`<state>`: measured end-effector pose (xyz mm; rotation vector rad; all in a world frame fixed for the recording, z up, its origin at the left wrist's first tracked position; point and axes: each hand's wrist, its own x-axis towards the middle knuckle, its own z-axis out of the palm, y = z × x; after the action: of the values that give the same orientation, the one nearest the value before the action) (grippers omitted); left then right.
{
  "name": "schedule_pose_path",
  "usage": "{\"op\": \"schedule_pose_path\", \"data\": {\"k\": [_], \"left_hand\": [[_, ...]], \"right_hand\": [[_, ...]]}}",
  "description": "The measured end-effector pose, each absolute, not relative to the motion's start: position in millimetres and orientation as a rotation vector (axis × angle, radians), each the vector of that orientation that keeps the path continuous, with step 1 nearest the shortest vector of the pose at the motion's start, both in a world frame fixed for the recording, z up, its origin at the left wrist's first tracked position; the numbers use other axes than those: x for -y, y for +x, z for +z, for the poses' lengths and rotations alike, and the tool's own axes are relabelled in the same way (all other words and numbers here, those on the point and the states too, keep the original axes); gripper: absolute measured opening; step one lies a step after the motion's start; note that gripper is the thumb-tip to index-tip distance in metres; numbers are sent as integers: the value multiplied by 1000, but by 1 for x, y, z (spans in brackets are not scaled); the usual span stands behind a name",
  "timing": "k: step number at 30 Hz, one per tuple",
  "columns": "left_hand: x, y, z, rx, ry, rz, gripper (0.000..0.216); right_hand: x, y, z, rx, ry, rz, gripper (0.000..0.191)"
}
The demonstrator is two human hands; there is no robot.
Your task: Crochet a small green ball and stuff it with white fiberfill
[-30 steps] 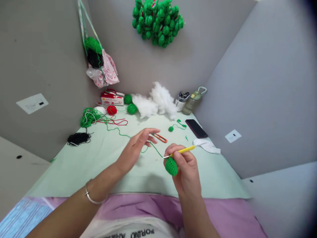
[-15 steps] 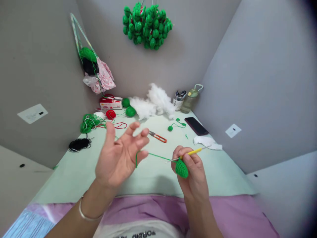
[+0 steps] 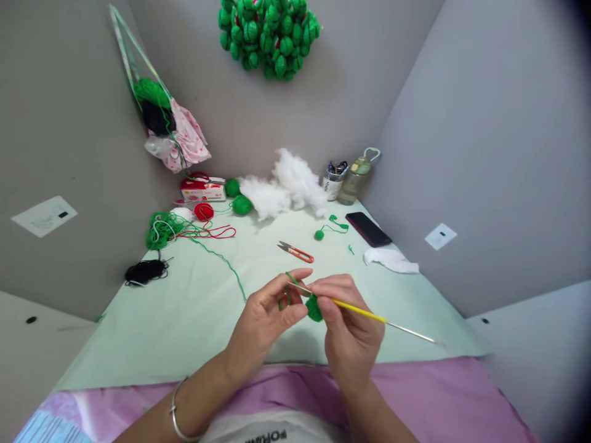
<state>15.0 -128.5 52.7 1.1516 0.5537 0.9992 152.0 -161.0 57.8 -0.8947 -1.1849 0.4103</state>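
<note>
My right hand (image 3: 351,335) is closed around a double-ended crochet hook (image 3: 359,310) with a yellow grip, its far metal end pointing down to the right. The hook's near tip reaches left to the fingers of my left hand (image 3: 261,320). Green yarn (image 3: 289,295) loops over the left index finger and runs through the curled fingers. Between both hands is a small green crocheted piece (image 3: 314,309), partly covered by the right fingers. The left thumb tip lies against its edge; how firmly it grips cannot be seen.
Thread snips (image 3: 296,252) lie beyond my hands. Farther back are white stuffing (image 3: 300,184), green yarn balls (image 3: 241,205) and a tangle of yarn (image 3: 161,231). A phone (image 3: 368,229), white cloth (image 3: 391,261) and bottle (image 3: 355,179) stand or lie to the right.
My left hand has come right and down from an open spread, curling its fingers with the yarn beside the crocheted piece. The right hand has turned the hook, its far end now lower.
</note>
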Motion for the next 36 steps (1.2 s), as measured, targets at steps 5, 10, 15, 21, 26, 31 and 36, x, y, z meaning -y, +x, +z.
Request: {"op": "schedule_pose_path", "data": {"k": [5,10,15,21,26,31,36], "left_hand": [[129,10,55,-488,950,979,61],[124,-1,56,-565,925,1025,70],[121,-8,51,-571,954,1004,73],[122,-6,39,-526,997,985,69],[121,-10,38,-529,942,1036,59],[118,-13,38,-710,935,1101,46],[115,-13,32,-782,939,1104,58]], "right_hand": [[157,144,52,1315,-850,269,32],[147,142,44,1180,-756,666,20],[144,155,44,1287,-726,864,10],[144,156,35,1315,-838,771,17],[136,146,26,1169,-785,901,19],[136,142,29,1222,-801,945,21],[133,141,26,1143,-833,969,18]]}}
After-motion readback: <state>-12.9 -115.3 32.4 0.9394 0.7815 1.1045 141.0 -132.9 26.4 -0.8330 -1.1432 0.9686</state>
